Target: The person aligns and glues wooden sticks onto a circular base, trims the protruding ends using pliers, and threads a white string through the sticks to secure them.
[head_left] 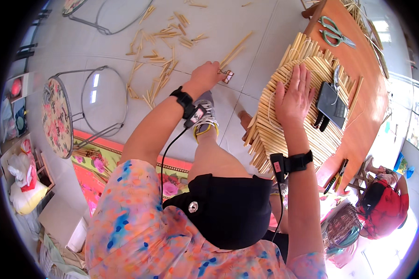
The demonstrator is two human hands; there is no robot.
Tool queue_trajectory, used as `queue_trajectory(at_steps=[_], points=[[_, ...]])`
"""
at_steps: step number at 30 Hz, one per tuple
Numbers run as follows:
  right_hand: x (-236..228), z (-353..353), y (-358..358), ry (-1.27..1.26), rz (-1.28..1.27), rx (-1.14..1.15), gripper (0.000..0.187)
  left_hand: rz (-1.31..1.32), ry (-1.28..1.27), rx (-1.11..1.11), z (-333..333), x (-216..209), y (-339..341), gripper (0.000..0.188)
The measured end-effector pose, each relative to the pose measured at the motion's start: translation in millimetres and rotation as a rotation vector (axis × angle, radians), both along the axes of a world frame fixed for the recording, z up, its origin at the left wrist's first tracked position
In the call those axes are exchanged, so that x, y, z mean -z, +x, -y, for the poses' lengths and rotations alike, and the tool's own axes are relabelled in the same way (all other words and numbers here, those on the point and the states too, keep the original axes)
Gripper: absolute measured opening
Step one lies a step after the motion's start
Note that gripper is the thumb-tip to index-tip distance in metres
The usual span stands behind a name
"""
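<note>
My left hand [206, 76] is lowered over the floor on the left, its fingers curled. Right at its fingertips are a small white and brown patterned thing [227, 76] and the ends of two long thin straw-coloured sticks [236, 50]; whether the fingers grip them I cannot tell. Palm down and fingers stretched, my right hand [295, 95] lies on a mat of straw-coloured sticks [272, 123] set side by side. Pale string [271, 109] runs over the mat beside this hand. To its right, a dark flat device [328, 103] rests on the mat.
The mat lies partly on a wooden table [365, 107] with green-handled scissors [334, 33] and pliers [342, 173]. Loose stick pieces [160, 69] litter the tiled floor. A floral-seated stool [57, 117] lies on its side at left. Another person in red [384, 204] is at the far right.
</note>
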State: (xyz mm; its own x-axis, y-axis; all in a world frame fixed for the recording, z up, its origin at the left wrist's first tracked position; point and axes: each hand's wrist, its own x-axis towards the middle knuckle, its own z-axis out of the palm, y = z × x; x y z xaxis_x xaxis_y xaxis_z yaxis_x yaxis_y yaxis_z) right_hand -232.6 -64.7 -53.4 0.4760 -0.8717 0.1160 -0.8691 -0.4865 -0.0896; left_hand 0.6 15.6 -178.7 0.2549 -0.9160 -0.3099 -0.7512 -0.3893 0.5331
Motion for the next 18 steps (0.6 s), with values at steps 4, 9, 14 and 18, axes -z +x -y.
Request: queue_trajectory(at_steps=[4,9,14,18], points=[[-2.6,0.1,0.5,0.021,0.021,-0.004,0.065,0.079,0.105,0.028,21.7,17.3,-21.8,0.026],[-3.2,1.0,-1.3,0.045,0.003,0.019,0.065,0.087,0.123,-0.069,24.7,26.0,-29.8,0.025],[-5.1,0.3,0.0,0.070,0.012,0.024,0.065,-0.210,0.163,0.024,26.4,29.9,-6.2,0.030],[-5.1,1.1,-1.6,0.082,0.023,0.021,0.065,-0.532,0.012,-0.230,21.9,-3.6,-5.2,0.036]])
